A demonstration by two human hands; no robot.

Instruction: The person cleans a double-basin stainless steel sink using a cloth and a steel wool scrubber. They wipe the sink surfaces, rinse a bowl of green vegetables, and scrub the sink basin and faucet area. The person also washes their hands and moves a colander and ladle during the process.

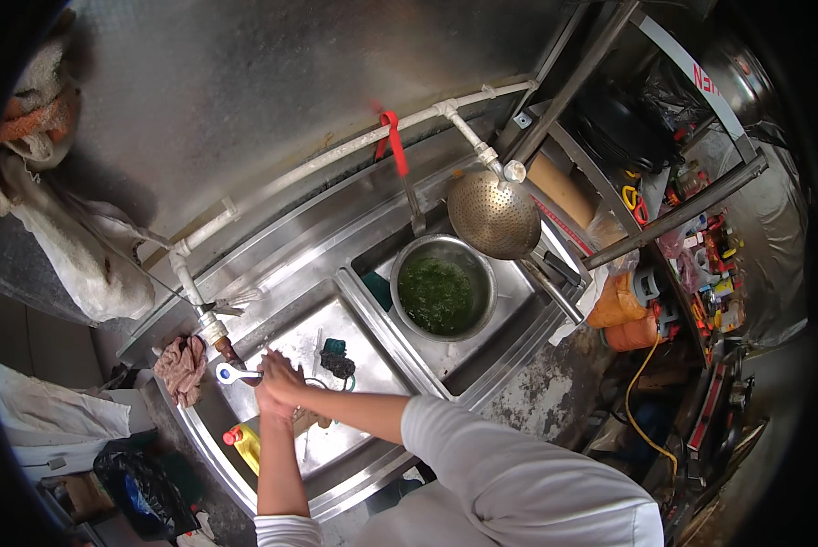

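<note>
My right hand (284, 380) lies over my left hand (272, 402), the two pressed together above the left sink basin (374, 362). How the fingers fold between them is hidden, and no object shows in either. Just left of them is a tap with a brown spout (228, 353) and a white-and-blue lever handle (235, 373). In the basin, a dark scouring pad (338, 364) sits beside a green piece (335, 346). A yellow bottle with a red cap (246, 446) stands near my left forearm.
The right basin (511, 294) holds a metal pot (492, 287) of green leafy pieces in liquid. A perforated strainer (494, 215) hangs over it, near a red-handled utensil (396, 147) hooked on the white pipe (313, 162). A crumpled brown cloth (182, 369) rests on the left rim.
</note>
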